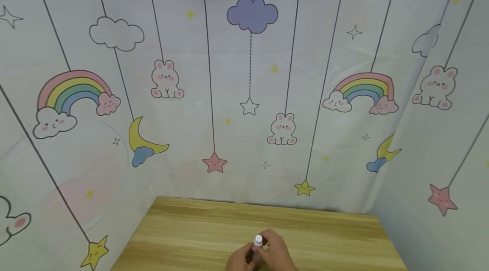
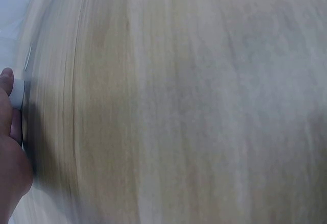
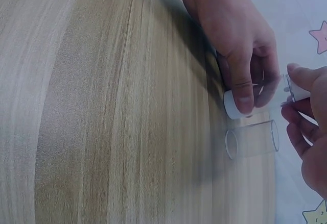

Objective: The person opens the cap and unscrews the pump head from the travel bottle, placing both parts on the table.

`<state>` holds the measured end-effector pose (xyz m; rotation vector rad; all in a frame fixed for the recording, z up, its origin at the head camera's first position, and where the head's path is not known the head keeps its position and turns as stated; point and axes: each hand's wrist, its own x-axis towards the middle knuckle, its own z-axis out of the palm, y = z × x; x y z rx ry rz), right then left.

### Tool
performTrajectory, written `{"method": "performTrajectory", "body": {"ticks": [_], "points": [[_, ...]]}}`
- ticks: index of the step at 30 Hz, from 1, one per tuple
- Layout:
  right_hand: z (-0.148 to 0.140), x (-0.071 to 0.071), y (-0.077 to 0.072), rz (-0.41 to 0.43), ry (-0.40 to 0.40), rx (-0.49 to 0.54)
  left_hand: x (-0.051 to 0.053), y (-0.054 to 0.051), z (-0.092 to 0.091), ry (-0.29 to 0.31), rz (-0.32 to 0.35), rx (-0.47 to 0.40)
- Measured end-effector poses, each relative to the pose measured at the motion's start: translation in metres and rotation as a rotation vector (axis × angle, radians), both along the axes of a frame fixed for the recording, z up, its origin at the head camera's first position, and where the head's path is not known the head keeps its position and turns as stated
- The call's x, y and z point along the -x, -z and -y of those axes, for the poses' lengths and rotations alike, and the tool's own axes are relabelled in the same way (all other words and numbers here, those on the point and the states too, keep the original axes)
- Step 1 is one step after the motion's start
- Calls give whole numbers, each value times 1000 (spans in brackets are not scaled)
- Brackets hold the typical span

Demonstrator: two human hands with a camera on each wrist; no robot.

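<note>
1. Down at six o'clock in the head view, both hands are together on a small bottle (image 1: 257, 245), its white top (image 1: 258, 239) facing up between them!
2. On the seven o'clock side of that bottle, here's the left hand (image 1: 240, 259), and the right wrist view shows it well: fingers and thumb are curled round the clear lower body, next to a white base (image 3: 233, 105).
3. Over at its four o'clock side sits the right hand (image 1: 276, 252), its grip narrow, fingertips pinching the white upper part; the right wrist view has this hand at the three o'clock edge.
4. Just off the bottle's six o'clock side in the right wrist view, look, a clear cylinder (image 3: 253, 140) with thin rims, near the fingers but not held by either hand!
5. Out at nine o'clock in the left wrist view, only a sliver of white shows beside the left hand's fingers; the rest is wood grain.
6. Beneath it all runs the wooden table (image 1: 183, 237), and up to twelve o'clock rises a pale patterned backdrop (image 1: 229, 80): a purple cloud (image 1: 252, 15) high, a pink star (image 1: 214, 163) below, rainbows toward nine and three.
</note>
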<state>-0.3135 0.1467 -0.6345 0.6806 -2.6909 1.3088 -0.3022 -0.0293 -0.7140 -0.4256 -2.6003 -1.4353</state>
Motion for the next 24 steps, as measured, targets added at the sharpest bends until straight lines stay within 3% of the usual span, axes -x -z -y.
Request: {"method": "performTrajectory", "body": {"ticks": [4,12,24], "points": [[0,0,1,-18,2,-1,0,0,0,2,4,0],[0,-3,-1,95,18,94,0,0,-1,11,28,-2],[-1,-4,1,22,38,50,-2,1,-2,11,2,-33]]}}
